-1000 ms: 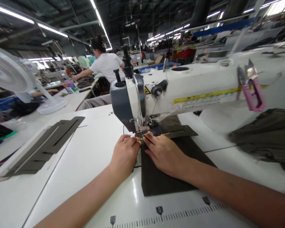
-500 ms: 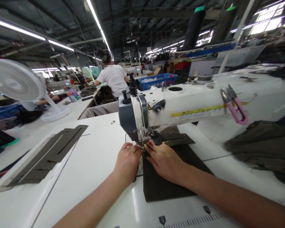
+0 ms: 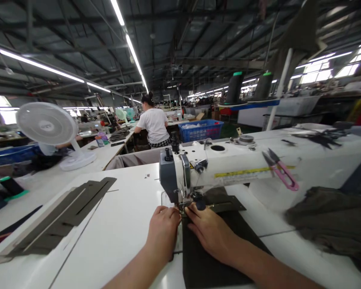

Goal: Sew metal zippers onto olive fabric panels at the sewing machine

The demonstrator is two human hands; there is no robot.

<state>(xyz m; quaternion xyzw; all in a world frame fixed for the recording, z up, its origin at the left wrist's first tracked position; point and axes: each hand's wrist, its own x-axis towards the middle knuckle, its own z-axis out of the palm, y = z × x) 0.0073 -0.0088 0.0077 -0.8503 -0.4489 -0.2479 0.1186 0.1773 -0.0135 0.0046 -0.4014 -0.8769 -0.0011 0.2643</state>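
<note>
Some dark fabric (image 3: 206, 267) invisible beneath right hand (image 3: 209, 228)

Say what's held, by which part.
Cannot be told: right hand lies on flat, dark olive fabric, left hand near its edge; any pinch beside the white sewing machine is unclear.

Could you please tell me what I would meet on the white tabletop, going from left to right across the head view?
Stacked dark cut pieces → the person's left hand → the person's right hand → crumpled dark cloth.
</note>
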